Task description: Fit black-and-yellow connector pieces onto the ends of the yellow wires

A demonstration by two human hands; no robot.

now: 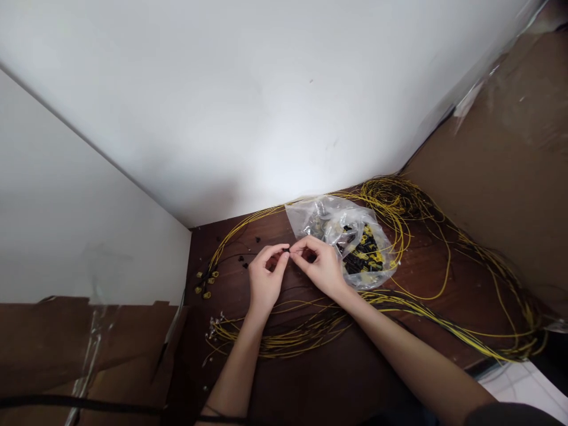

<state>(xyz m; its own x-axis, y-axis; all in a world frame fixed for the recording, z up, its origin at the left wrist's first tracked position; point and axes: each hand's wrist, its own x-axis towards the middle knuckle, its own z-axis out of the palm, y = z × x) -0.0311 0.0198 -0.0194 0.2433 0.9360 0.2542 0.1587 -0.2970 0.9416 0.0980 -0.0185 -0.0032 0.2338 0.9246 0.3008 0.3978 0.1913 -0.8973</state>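
The bag [306, 214] is thin, shiny, see-through plastic. The yellow wires [426, 315] look plastic-coated and smooth. The tabletop [425, 266] looks like smooth, slightly shiny wood.

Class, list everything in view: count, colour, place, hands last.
Wall panels: two, white, back, left
Cardboard: count unclear, brown, left
Taped panel: one, brown, right
Tabletop: one, dark brown, below
Plastic bag: one, clear, right
Connector housings: many, black and yellow, in bag
Wires: many, yellow and black, across tabletop
End connectors: about five, yellow, left
Metal terminals: several, silvery, near left
Loose bits: few, black, centre left
Held piece: one, black, centre
Paper: one, white, lower right
Cable: one, black, lower left
Left hand: one, centre
Right hand: one, centre
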